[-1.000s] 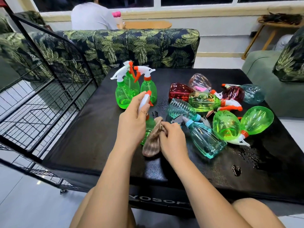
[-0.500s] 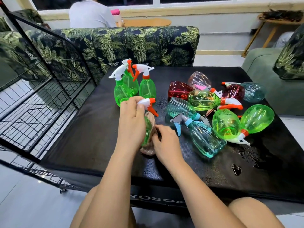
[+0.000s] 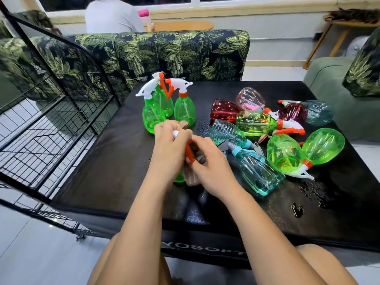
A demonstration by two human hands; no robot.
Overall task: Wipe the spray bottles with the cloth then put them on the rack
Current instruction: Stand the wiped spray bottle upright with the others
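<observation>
At frame centre, the left hand (image 3: 170, 149) has its grip curled round the sprayer of a green bottle (image 3: 179, 178). The right hand (image 3: 211, 169) pinches a brown cloth (image 3: 192, 178) against it. Below lies a black surface (image 3: 102, 171), wet at lower right. A wire rack (image 3: 41, 130) stands left and a leaf-print sofa (image 3: 174, 54) behind.

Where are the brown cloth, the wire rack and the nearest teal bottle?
brown cloth (image 3: 191, 177), head view, lower folded end.
wire rack (image 3: 47, 140), head view, shelf mesh.
teal bottle (image 3: 259, 173), head view, clear body.
</observation>
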